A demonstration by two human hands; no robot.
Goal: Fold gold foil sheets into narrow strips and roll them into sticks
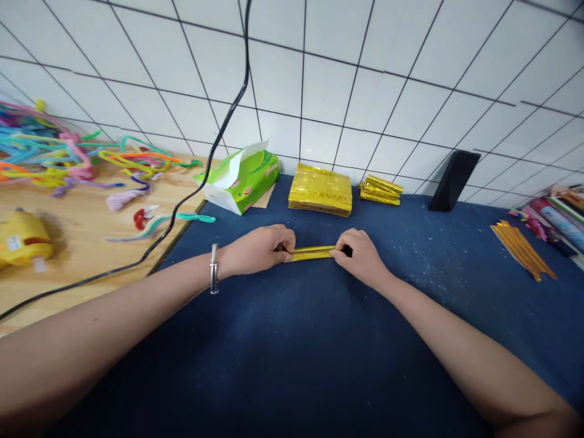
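A narrow folded strip of gold foil paper (312, 252) stretches level between my two hands, low over the dark blue table. My left hand (262, 248), with a silver bracelet (214, 269) at the wrist, pinches its left end between thumb and fingers. At the other end, the thumb and fingers of my right hand (360, 255) are closed on the strip. Just behind the hands lies a thick stack of gold foil paper (320, 190). A small bundle of folded gold paper (381, 190) sits to the right of that stack.
A green tissue box (246, 179) stands behind my left hand. A black cable (219, 131) hangs across the left side. Colourful pipe cleaners (68, 158) and a yellow tool (25, 237) lie on the wooden surface. A black phone (454, 181) leans against the tiled wall. Gold strips (522, 249) lie far right.
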